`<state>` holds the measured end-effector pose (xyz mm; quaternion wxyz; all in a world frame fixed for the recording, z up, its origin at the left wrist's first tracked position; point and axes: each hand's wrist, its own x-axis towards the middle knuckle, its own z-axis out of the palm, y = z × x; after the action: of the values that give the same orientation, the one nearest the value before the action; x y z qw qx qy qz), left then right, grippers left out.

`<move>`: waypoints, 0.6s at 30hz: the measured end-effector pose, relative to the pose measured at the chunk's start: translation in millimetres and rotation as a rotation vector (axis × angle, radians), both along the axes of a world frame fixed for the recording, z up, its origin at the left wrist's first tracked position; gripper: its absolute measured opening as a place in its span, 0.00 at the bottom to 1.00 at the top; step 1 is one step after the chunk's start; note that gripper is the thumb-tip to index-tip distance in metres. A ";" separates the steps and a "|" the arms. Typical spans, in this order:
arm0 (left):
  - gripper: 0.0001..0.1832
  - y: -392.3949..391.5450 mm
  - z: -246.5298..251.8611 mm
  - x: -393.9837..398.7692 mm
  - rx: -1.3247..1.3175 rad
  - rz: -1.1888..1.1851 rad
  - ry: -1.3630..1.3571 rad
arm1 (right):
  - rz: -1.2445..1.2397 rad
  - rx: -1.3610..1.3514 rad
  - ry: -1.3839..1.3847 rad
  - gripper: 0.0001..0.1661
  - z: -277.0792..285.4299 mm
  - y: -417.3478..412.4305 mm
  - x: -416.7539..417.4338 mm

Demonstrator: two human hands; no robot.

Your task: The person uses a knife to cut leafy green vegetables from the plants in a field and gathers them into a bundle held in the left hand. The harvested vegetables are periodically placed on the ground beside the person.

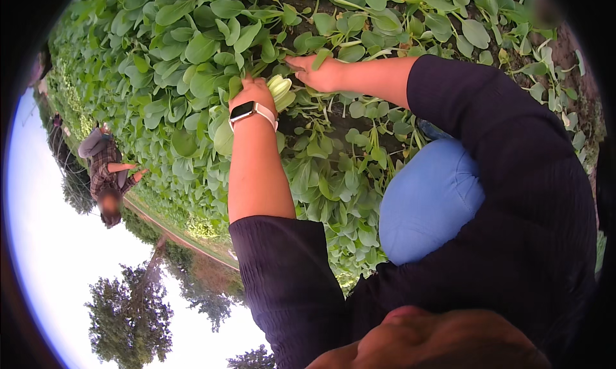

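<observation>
My left hand (252, 91), with a watch (243, 110) on a pale strap at the wrist, is closed around a head of leafy greens that looks like bok choy. The pale, thick stalk base (280, 91) sticks out on the right side of the hand; its leaves merge with the plants beyond. To the right, a short way off, my right hand (317, 74) is stretched low among stems with its fingertips pointing towards the left hand. Its thumb stands off from the fingers and nothing shows in it. A small leaf (321, 59) overlaps its back.
Dense leafy plants (192, 85) surround both hands, with dark soil (337, 121) between some stems. My knee in blue trousers (428, 200) is close to the right arm. Another person (103, 167) bends over the plants at the far left. Trees (130, 316) stand beyond the field.
</observation>
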<state>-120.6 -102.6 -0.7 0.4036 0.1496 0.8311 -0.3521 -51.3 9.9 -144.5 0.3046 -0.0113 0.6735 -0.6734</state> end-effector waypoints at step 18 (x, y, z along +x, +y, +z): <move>0.45 -25.8 31.1 136.3 0.462 0.073 0.219 | -0.145 -0.600 -0.741 0.21 -2.6 34.1 17.9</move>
<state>15.7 -128.4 30.4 0.2789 0.1687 0.9331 -0.1521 -33.4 44.0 -147.2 0.4596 0.1894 0.2947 -0.8161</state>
